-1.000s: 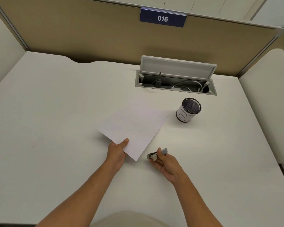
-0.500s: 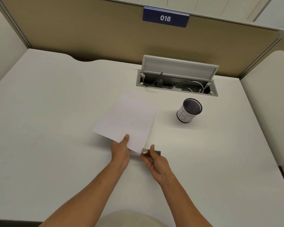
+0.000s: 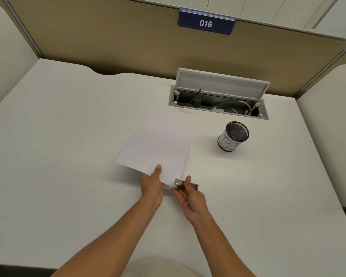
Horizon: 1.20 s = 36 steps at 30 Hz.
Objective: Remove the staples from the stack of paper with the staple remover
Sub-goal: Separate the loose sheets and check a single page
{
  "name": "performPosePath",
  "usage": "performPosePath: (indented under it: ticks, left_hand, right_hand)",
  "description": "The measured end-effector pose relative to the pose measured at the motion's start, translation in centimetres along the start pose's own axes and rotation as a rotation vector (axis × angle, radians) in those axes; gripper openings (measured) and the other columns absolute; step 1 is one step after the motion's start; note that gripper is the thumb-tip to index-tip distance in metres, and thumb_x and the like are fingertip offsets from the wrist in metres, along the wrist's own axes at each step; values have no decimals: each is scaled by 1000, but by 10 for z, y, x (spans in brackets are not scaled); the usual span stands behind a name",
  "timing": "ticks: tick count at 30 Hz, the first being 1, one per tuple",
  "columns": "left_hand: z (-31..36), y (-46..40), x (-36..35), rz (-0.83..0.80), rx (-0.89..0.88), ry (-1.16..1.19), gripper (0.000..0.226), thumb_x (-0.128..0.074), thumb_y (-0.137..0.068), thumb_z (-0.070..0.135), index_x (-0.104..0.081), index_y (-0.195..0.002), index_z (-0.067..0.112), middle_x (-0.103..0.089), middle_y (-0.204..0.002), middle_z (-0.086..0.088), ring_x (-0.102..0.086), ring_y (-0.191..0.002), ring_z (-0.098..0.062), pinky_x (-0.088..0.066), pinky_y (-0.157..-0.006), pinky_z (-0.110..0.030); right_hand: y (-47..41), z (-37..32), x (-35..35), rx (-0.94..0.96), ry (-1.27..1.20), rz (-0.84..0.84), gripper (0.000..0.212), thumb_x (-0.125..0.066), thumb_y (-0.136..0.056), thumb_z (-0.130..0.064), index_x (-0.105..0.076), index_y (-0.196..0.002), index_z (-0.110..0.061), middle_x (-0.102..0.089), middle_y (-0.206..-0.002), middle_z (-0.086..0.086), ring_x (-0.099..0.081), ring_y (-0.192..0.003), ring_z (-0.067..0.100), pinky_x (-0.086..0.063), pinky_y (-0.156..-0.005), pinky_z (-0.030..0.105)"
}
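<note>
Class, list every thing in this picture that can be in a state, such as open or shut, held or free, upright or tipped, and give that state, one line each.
stack of paper: near edge pinched by the left hand, near corner at the tool
staple remover: gripped, head at the paper's corner
left hand: thumb on top of the paper
right hand: curled round the staple remover
mesh pen cup: upright, apart from the paper
cable hatch lid: raised open
</note>
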<state>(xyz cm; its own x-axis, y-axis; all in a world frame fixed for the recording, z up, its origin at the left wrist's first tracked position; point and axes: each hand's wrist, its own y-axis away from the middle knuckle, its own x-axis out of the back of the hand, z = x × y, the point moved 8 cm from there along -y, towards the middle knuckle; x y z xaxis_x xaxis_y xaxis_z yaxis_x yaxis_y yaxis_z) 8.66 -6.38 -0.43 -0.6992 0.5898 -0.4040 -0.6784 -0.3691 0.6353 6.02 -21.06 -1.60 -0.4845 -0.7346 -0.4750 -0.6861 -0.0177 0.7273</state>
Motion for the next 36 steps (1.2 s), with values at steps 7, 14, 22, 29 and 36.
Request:
performPosePath:
  ticks: [7,14,22,29,36]
  left_hand:
    - [2,2,-2,30,-3,15,18,-63,-92,6,-64,-104,20,-70,-100,5,-69,-85,-7,-54,-63,-22]
    - [1,3,-2,32,1,15,20,-64,-92,6,-63,-109,18,-70,-100,5,-68,-84,-6,-55,-59,-20]
    - [-1,3,-4,21,8,19,19,-64,-91,5,-64,-104,20,-71,-101,5,-69,-84,-6,-56,-59,-21]
    - [-4,3,-3,10,14,24,25,-65,-91,5,-63,-113,15,-71,-103,3,-71,-86,-8,-57,-61,-23]
    - [-1,-4,0,-39,35,10,27,-65,-91,3,-63,-115,16,-71,-108,2,-69,-95,-11,-57,-69,-28]
  right_hand:
    - [1,-3,-2,35,-3,32,55,-74,-72,-30,-63,-106,11,-70,-105,23,-71,-94,30,-61,-74,36]
    - [1,-5,0,36,-6,70,43,-71,-83,-24,-63,-106,11,-70,-104,23,-72,-90,30,-61,-73,36]
    - [0,-9,0,49,8,121,35,-70,-86,-21,-63,-101,10,-69,-96,21,-70,-82,29,-61,-69,35]
    - [-2,-8,3,41,-8,107,40,-70,-86,-30,-63,-102,5,-69,-99,20,-70,-86,27,-60,-65,32]
    - [-4,-30,30,103,127,195,31,-65,-90,-35,-62,-94,-5,-70,-83,11,-69,-72,21,-54,-61,30]
